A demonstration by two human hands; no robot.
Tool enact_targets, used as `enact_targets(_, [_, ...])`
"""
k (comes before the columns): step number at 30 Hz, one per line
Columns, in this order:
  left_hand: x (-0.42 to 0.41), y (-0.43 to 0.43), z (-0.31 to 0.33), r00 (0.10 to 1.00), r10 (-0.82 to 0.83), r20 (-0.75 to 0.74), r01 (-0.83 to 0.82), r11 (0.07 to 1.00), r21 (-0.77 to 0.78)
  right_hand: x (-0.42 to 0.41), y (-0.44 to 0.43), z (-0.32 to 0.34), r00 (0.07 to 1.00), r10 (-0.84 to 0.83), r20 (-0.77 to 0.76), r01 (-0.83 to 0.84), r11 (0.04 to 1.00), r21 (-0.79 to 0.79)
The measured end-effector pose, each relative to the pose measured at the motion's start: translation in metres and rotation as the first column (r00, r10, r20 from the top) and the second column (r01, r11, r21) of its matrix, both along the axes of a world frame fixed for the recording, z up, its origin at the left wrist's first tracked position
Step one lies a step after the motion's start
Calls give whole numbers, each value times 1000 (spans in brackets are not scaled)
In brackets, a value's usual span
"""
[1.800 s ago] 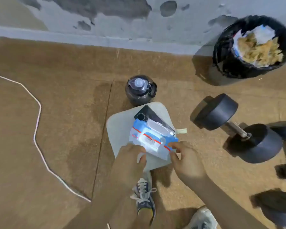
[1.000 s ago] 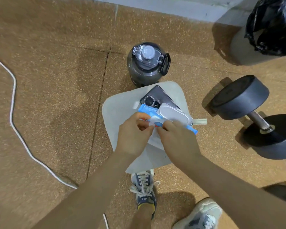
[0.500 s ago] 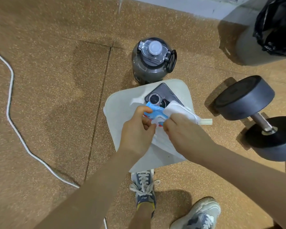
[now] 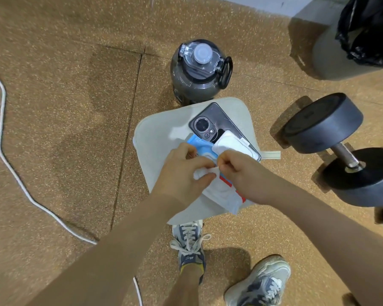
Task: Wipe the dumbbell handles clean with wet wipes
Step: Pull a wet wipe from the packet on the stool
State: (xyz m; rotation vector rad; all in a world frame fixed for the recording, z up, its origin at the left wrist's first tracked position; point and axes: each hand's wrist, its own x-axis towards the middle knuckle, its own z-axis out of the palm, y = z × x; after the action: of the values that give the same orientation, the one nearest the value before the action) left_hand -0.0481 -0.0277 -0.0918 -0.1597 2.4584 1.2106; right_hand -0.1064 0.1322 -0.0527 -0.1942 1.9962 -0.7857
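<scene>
We are drawing a wipe (image 4: pixel 205 172) out of the pack (image 4: pixel 224 193), which lies across the middle of the stool (image 4: pixel 155 138), its near end reaching the near right corner. Our left hand (image 4: pixel 181 173) curls over the pack at its opening and holds it down. Our right hand (image 4: pixel 241 173) pinches the edge of the white sheet between thumb and forefinger. To do this well, we judge, the left hand should press the pack flat while the right pulls slowly and low, so one sheet comes free without a chain behind it. Then the lid (image 4: pixel 234 145) should be snapped shut. That lid stands flipped open toward the far edge, over the phone (image 4: pixel 215 120); what is left inside is hidden by our hands. The bottle (image 4: pixel 197 85), on the floor just beyond the far edge, is capped, and its dark wall hides any contents. The bin (image 4: pixel 325 54) at far right is lined with a black bag, its inside out of view. The dumbbell (image 4: pixel 323 122) lies on the floor right of the stool, its handle (image 4: pixel 344 154) untouched.
</scene>
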Motion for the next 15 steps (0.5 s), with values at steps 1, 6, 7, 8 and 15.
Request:
enact_targets(1, [-2, 1, -1, 999, 30, 31, -30, 999, 20, -4, 1, 2, 998, -18, 53, 18, 1000, -1])
enact_targets(6, [-6, 2, -2, 993, 83, 81, -91, 992, 93, 0, 5, 4, 949, -282, 140, 292, 954, -62])
enact_targets(7, [-6, 1, -1, 993, 90, 74, -98, 988, 119, 4, 5, 4, 954, -289, 77, 295, 952, -87])
enact_targets(8, [-7, 1, -1, 994, 87, 62, -95, 986, 136, 8, 5, 2, 964, -263, -40, 259, 962, -91])
enact_targets(15, [-8, -5, -8, 997, -47, 64, 43, 998, 51, 22, 7, 1, 814, -581, -4, 577, 810, -107])
